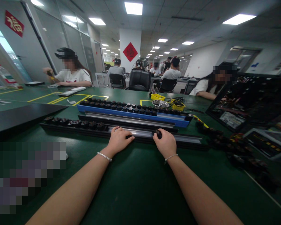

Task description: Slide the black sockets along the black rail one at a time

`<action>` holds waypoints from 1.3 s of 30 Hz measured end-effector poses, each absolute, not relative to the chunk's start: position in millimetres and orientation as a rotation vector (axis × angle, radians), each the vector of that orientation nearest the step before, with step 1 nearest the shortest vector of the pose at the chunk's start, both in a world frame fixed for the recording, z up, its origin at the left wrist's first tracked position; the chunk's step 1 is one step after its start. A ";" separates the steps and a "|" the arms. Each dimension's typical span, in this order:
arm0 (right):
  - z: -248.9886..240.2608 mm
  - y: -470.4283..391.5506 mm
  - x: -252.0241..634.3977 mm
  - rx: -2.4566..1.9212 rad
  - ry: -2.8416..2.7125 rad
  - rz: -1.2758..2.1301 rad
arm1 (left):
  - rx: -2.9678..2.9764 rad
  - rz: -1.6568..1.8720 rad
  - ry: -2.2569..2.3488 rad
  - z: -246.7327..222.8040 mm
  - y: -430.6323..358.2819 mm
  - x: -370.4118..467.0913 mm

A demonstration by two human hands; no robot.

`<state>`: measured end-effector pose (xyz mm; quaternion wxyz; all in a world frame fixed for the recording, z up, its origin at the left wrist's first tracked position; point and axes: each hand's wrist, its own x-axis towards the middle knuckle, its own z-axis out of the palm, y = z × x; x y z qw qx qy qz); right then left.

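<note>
A long black rail (pixel 140 133) with a silver inner strip lies across the bench in front of me. Several black socket blocks (pixel 79 123) sit in a row in its left part. My left hand (pixel 119 139) is closed over the rail just right of that row, its thumb along the near side and its fingertips partly hidden. Further right, my right hand (pixel 165 142) pinches a small dark socket block (pixel 158 134) at the rail; the fingers cover part of it, and I cannot tell whether it is seated.
Behind lie a second black rail (pixel 128 119) and a blue rail (pixel 133 115) with several black blocks. A metal dish (pixel 160 103) and yellow bins (pixel 158 97) stand beyond. Loose dark parts (pixel 245 159) and a raised dark panel (pixel 243 100) are right. Co-workers sit across the bench.
</note>
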<state>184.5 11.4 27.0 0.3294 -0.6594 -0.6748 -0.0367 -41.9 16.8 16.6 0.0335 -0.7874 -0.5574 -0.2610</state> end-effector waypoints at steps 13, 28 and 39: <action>28.4 10.8 187.1 -1.732 -1.753 -0.139 | -2.434 -0.801 -1.714 17.5 16.7 -42.6; 26.6 12.5 189.1 -1.760 -1.761 -0.145 | -2.431 -0.801 -1.723 16.0 17.6 -42.4; 28.6 11.3 192.3 -1.820 -1.727 -0.152 | -2.437 -0.779 -1.720 17.9 16.5 -42.2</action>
